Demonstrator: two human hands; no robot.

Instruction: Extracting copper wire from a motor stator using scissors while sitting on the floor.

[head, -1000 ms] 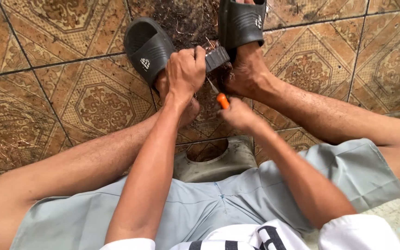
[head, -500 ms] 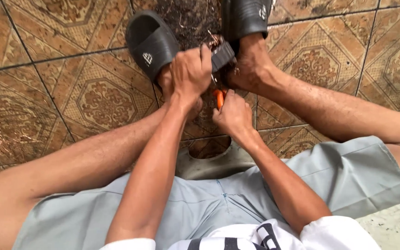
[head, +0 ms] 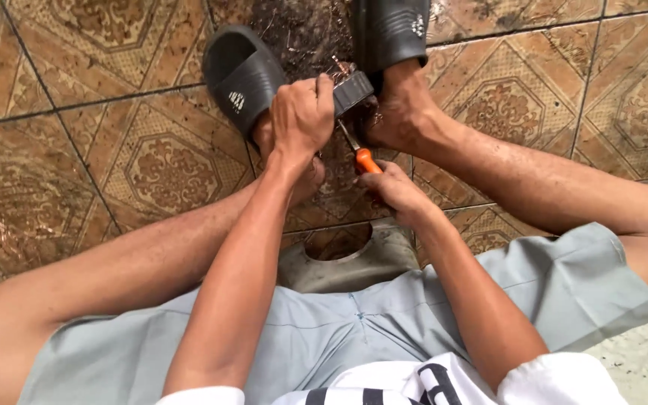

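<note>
My left hand [head: 301,116] grips a small dark grey block [head: 352,91] held between my two feet. My right hand [head: 397,193] is closed around an orange-handled screwdriver [head: 363,157], whose metal shaft points up into the underside of the block. Both feet wear black slide sandals: one sandal [head: 243,75] at the left, the other sandal [head: 388,31] at the top. Dark debris and thin wire bits lie on the tiles around the block.
I sit on a low grey stool [head: 354,262] over patterned brown floor tiles [head: 69,172]. My bare legs spread left and right, in grey shorts [head: 324,330]. A pale concrete patch [head: 639,360] shows at the lower right.
The view has shifted a little; my right hand with the screwdriver has dropped slightly lower and the shaft stays against the block. My left hand keeps its grip.
</note>
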